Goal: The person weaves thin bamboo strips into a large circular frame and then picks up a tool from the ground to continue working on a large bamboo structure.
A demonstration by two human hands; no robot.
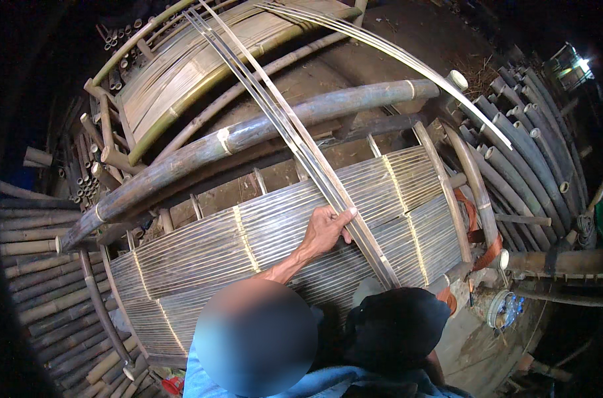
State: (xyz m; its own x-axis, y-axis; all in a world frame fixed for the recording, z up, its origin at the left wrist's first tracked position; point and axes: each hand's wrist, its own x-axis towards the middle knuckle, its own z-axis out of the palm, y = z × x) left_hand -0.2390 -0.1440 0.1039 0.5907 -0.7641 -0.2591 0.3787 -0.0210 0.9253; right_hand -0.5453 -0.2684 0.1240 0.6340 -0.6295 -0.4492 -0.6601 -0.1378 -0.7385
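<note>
In the head view, the left hand (329, 229) has its grip closed, thumb on top, around long, thin, brown-and-dark bamboo strips (304, 149) slanting across a grey-brown slatted bamboo counter (188, 265). They overrun its far edge and cross one thick brown bamboo pole (182, 164); a gap separates pole and counter. Slats extend on either side of the strips; dark cloth (397, 325) covers part of the near side. One hand shows; the right hand is out of sight, its grip impossible to tell. Beyond lies one pale strip bundle (394, 50).
</note>
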